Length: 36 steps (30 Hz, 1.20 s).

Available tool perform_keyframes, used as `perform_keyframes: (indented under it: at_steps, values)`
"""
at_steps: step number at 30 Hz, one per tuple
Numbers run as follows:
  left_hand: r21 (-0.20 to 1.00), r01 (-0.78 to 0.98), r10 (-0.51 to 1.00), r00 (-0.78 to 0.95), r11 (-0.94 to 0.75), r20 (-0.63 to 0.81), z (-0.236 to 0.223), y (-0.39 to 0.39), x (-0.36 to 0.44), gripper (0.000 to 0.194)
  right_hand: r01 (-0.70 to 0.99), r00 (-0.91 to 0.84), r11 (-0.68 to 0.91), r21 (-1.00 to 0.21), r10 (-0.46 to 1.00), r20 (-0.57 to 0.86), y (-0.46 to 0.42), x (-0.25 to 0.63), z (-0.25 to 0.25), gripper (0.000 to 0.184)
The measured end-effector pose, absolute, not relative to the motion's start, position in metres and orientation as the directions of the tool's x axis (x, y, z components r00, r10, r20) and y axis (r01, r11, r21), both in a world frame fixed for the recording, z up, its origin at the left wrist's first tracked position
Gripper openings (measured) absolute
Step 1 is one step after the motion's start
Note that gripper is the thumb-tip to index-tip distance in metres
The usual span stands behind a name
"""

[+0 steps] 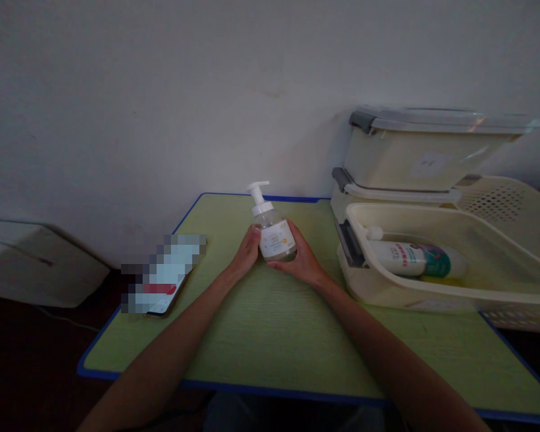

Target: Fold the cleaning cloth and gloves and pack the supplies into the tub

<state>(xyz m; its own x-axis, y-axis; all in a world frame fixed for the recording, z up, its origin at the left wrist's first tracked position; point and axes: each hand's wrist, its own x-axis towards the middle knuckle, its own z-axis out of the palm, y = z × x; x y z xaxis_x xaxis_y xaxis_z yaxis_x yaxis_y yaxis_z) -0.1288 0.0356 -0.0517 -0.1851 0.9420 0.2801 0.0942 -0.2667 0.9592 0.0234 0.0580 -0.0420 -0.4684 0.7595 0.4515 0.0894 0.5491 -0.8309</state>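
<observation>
Both hands hold a clear pump bottle with a white pump top and a white printed label. The bottle leans, its pump tipped to the left, above the middle of the green table. My left hand is closed against its left side. Around the right side and lower edge, my right hand grips with the thumb low and fingers higher up. The fingers behind the bottle are partly hidden.
A phone, partly pixelated, lies at the table's left. To the right, an open cream bin holds a white and green bottle. Behind it stand a lidded box and a perforated basket. A white box stands far left.
</observation>
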Motion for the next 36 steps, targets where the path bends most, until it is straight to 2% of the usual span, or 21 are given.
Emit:
perform_keyframes:
  at_steps: [11, 22, 29, 36]
  values:
    - [0.966, -0.043, 0.952, -0.187, -0.253, 0.241, -0.058, 0.04, -0.129, 0.071, 0.107, -0.476, 0.581, -0.807, 0.743, 0.471, 0.055, 0.026, -0.039, 0.098]
    - [0.967, -0.149, 0.962, -0.207, -0.209, 0.176, -0.063, 0.044, -0.131, 0.06, 0.05, -0.483, 0.462, -0.886, 0.787, 0.383, 0.053, 0.023, -0.039, 0.094]
    - [0.962, -0.211, 0.969, -0.209, -0.176, 0.131, -0.057, 0.04, -0.129, 0.064, 0.035, -0.519, 0.421, -0.906, 0.783, 0.344, 0.052, 0.023, -0.039, 0.092]
    - [0.935, -0.325, 0.98, -0.181, -0.139, 0.083, -0.046, 0.039, -0.124, 0.055, 0.026, -0.497, 0.5, -0.866, 0.758, 0.423, 0.053, 0.024, -0.039, 0.089]
